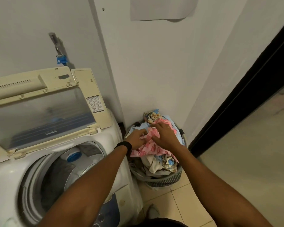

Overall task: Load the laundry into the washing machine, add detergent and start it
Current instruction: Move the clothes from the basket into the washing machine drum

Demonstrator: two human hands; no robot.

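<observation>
Forearms reach forward from the bottom edge, crossing above the front right corner of the washing machine [10,181]. Control panel [108,212] lies below the left forearm, partly hidden by it. Drum [59,176] is open to the top, a blue cap [74,155] at its far rim; contents too dark to tell. Just right of the machine, touching or nearly touching its side, the laundry basket [164,181] stands on the tiled floor [187,202], heaped above its rim with mixed clothes. Left hand [136,139], black wristband [124,145] on the wrist, has its fingers curled into the pink cloth [147,149] on top of the heap. Right hand [165,134] lies on the same cloth with fingers spread and fairly straight, gripping nothing that shows. Basket sits tight in the wall corner; open floor only to its right and front. Lid [39,115] is raised, leaning back toward the wall behind the drum. Tap [60,58] with a blue fitting sits above it. Dark door frame [246,95] runs along the right; a pale sheet [161,9] hangs high on the wall.
</observation>
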